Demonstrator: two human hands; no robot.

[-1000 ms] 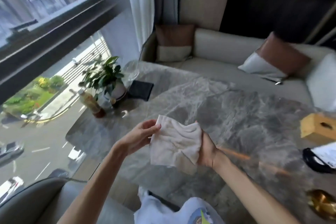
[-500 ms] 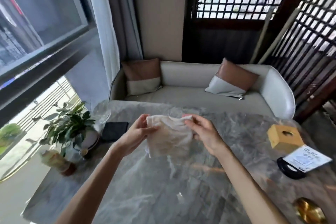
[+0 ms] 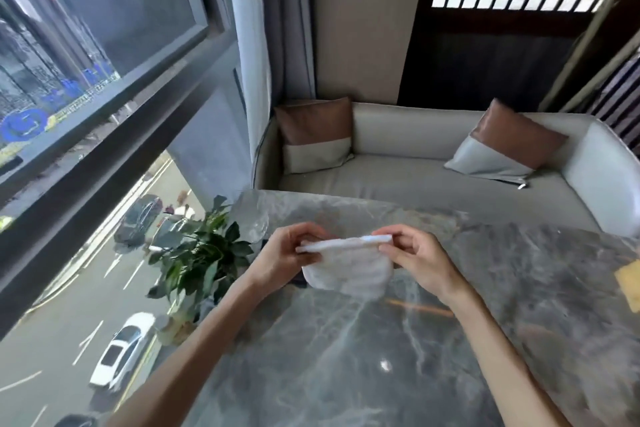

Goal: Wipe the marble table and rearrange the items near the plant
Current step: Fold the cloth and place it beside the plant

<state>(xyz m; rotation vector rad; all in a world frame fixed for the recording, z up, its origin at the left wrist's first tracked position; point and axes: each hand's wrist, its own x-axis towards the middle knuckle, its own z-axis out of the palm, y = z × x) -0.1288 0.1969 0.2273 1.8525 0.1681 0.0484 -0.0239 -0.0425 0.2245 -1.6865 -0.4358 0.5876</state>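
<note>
Right now both forearms reach in from the near edge of the table (image 3: 346,374), one marble top, bare across its near half. Left hand (image 3: 282,258) and right hand (image 3: 417,258) each pinch an end of the cloth's top edge, fingers closed on it, so one white cloth (image 3: 346,270) hangs folded between them, held up above the table rather than on it. Judgement: that two-handed pinch looks like folding or squaring the cloth into a pad before wiping; no wiping contact yet. Beside the left hand, at the table's left edge by the window, stands one plant (image 3: 197,253), leaves dense; blurry objects sit at its base, possibly a bottle, count unclear. Just past the plant, near the far left corner, one clear glass item (image 3: 254,222). A dark flat thing peeks out behind the left hand, mostly hidden. One yellow block (image 3: 630,282) is cut off at the right edge. Beyond the far edge, one sofa (image 3: 415,177) with two cushions, one at each end.
</note>
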